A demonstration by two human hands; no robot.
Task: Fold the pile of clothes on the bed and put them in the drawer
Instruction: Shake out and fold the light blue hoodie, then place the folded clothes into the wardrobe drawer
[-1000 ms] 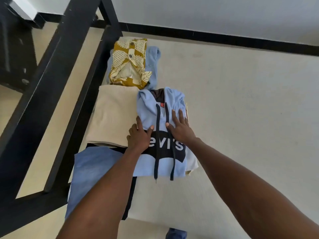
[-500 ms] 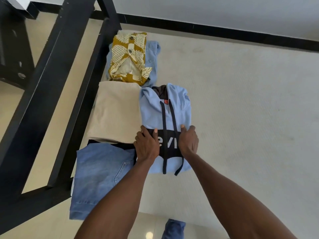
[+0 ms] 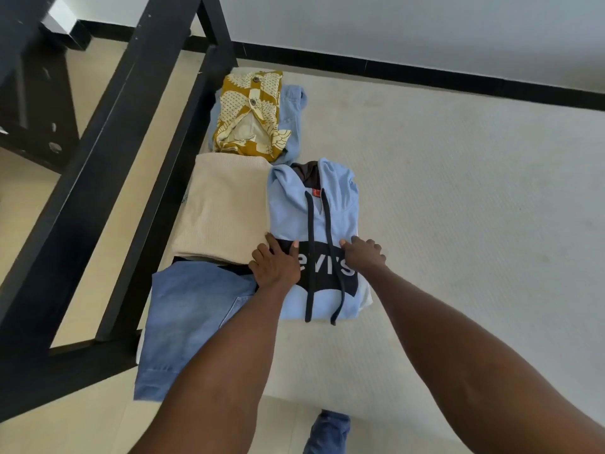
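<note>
Pressing a soft, floppy folded hoodie (image 3: 314, 224) beside a beige sweater (image 3: 222, 208), left hand (image 3: 275, 267) flat, right hand (image 3: 363, 255) loosely curled; best lifted from underneath.

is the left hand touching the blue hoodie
Touching. The head view shows the left hand lying on the blue hoodie at its left edge, thumb over the dark printed panel with no gap.

black garment (image 3: 242, 268) mostly hidden under folded clothes, hoodie (image 3: 314, 217) logo's first letter covered by left hand (image 3: 275, 267)
</note>
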